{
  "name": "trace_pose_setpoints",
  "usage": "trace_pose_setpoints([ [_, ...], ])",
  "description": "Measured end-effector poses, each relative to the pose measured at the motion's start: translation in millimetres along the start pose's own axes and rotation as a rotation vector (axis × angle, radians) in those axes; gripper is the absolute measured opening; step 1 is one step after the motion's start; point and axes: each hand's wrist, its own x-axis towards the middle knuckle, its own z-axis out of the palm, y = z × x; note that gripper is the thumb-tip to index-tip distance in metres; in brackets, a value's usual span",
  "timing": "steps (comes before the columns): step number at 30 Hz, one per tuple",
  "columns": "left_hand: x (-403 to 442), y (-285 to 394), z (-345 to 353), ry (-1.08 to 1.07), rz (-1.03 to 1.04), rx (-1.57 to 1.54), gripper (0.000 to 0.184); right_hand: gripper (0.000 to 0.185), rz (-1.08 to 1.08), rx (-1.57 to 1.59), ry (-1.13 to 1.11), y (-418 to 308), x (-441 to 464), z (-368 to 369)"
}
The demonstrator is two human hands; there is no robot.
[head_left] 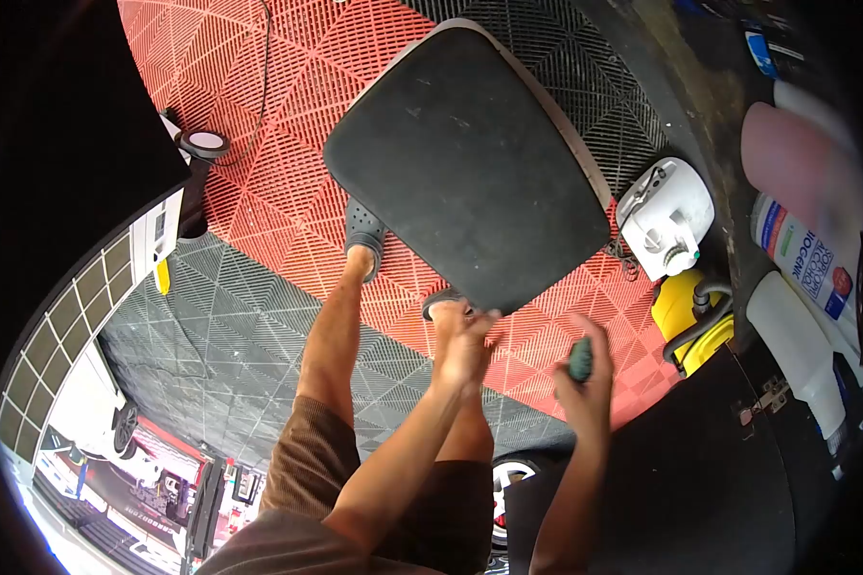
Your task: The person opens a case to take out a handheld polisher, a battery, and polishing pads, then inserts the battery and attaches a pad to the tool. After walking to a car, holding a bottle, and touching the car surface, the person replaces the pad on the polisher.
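My right hand [587, 383] is curled around a dark green, rounded object [580, 359] with a rough-looking surface; its exact kind does not show. To its left, my left hand [467, 353] is smeared by motion, and its fingers cannot be made out clearly. That hand is nearest to the lower corner of a large black, flat-topped thing [465, 163] with rounded corners and a greyish rim. In this view I cannot tell whether the left fingertips touch that corner or only overlap it.
Red and black grid tiles [302, 86] cover the floor. A white appliance with a cord [669, 216] and a yellow machine with a black hose [700, 321] stand at the right. Bottles [801, 254] line the far right, above a black cabinet [671, 470]. A round lamp-like thing [204, 144] is at left.
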Motion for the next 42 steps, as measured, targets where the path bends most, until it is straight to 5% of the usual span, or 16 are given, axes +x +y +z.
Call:
trace_pose_setpoints([
  [1,-5.9,10.1,-3.7,0.088,0.076,-0.055,0.062,0.065,0.176,0.016,-0.108,10.3,-5.5,9.0],
  [5,-16.6,31.7,-1.0,-0.06,0.232,0.027,0.042,0.081,0.012,-0.04,-0.312,6.9,-14.5,48.4],
  [10,-65.7,35.0,56.0,-0.071,0.458,0.203,0.02,0.102,-0.207,0.216,-0.209,-25.3,-25.2,34.8],
  [13,-61.3,41.7,67.2,-0.121,0.466,0.198,0.019,0.083,-0.266,0.112,0.054,-63.8,-22.2,14.0],
  [16,-65.5,51.1,70.1,-0.156,0.583,0.563,0.014,0.057,-0.487,-0.395,0.181,-61.2,0.0,1.2],
  [19,-57.5,59.8,52.4,-0.238,0.697,0.767,0.022,0.057,-0.427,-0.491,0.218,-32.6,9.1,20.0],
  [20,-58.9,64.4,48.8,-0.317,0.681,0.732,0.04,0.064,-0.463,-0.468,0.263,-27.8,11.6,28.3],
  [25,-42.6,81.0,28.9,-0.544,0.723,0.936,0.053,0.067,-0.632,-0.664,0.457,-22.6,19.2,30.1],
  [28,-21.9,79.1,22.2,-0.731,1.015,1.154,0.053,0.056,-0.662,-0.885,0.468,-34.4,15.6,11.0],
  [33,26.8,82.7,-28.3,-0.217,1.1,1.906,0.062,0.04,-0.616,-0.776,0.593,-66.2,27.1,-60.5],
  [37,26.6,102.7,-42.7,-0.335,1.181,1.695,0.05,0.037,-0.596,-0.782,0.615,-76.6,43.1,-75.1],
  [42,28.0,160.9,9.6,0.034,1.27,1.431,0.044,0.035,-0.635,-0.713,0.695,-74.4,43.4,-63.9],
])
